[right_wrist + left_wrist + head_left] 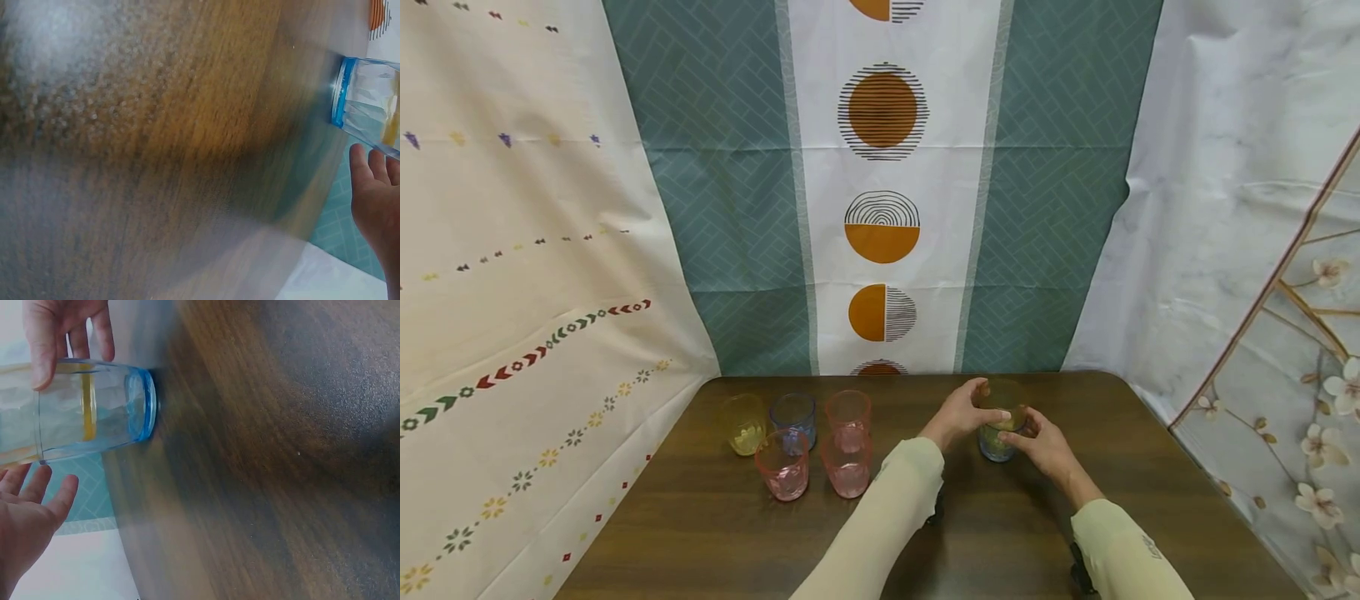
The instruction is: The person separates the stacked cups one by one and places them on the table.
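Note:
A blue glass (997, 450) stands at the back right of the table, and a yellow glass (1003, 392) is nested upright in its mouth. The yellow base (89, 412) shows through the blue wall in the left wrist view. My left hand (961, 414) holds the yellow glass from the left, its thumb across the front near the blue rim. From the right, my right hand (1047, 450) holds the blue glass, thumb in front and fingers behind. In the right wrist view its fingers (375, 164) lie beside the glass wall; part of the grip is out of frame.
Left on the brown table (715, 533) stand another yellow glass (744, 427), another blue glass (794, 414) and three pink glasses, one at the back (848, 408), one front left (784, 477), one front right (848, 473). Patterned curtains (887, 175) hang behind.

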`<state>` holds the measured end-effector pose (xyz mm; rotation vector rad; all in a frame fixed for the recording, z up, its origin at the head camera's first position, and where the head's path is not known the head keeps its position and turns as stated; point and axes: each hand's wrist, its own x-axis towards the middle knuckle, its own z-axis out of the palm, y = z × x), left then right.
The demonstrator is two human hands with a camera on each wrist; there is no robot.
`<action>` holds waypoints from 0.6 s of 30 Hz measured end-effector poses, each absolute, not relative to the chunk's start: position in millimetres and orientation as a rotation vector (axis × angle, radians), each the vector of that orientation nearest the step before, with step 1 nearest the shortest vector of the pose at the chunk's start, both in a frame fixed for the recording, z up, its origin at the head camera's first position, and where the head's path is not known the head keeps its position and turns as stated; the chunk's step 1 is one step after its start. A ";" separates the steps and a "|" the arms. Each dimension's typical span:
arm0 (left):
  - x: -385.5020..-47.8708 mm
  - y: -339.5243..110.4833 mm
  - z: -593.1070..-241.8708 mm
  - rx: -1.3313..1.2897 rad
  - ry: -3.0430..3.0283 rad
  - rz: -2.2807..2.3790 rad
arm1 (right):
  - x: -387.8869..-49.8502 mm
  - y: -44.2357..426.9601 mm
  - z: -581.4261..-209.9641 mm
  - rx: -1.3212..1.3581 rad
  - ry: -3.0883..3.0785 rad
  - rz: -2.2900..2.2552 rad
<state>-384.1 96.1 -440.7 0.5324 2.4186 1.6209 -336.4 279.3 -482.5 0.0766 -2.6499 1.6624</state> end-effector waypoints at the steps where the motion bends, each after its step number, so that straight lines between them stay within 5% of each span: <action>1: -384.1 96.5 -439.5 0.541 2.414 1.629 | -336.4 279.6 -482.1 0.075 -2.645 1.665; 18: -381.6 83.9 -398.3 0.660 2.403 1.666 | -337.6 277.9 -484.2 0.055 -2.617 1.673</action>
